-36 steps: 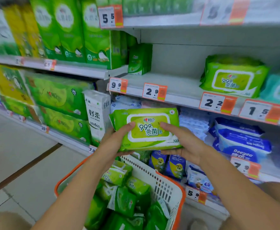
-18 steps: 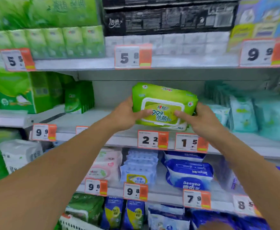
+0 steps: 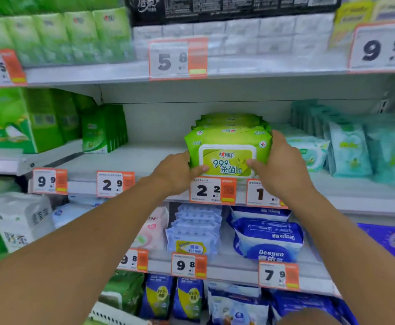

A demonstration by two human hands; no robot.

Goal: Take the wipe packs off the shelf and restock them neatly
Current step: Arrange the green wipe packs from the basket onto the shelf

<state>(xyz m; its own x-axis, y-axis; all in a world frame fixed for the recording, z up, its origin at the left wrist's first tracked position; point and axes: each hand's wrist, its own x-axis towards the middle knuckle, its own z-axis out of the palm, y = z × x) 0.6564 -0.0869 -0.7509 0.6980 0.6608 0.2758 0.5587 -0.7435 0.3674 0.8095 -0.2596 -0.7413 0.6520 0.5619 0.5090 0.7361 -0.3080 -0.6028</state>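
Green "99.9" wipe pack (image 3: 227, 151) | gripped by left hand (image 3: 177, 171), right hand (image 3: 279, 167) | tag "2.2" (image 3: 213, 190)

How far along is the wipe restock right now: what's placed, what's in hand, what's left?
Done: at least one green pack stands behind the front one on the middle shelf. In hand: the left hand and right hand grip the front green wipe pack by its sides at the shelf edge. Left: letting go of it; bare shelf remains to its left. The basket barely shows, so remaining stock is unclear.
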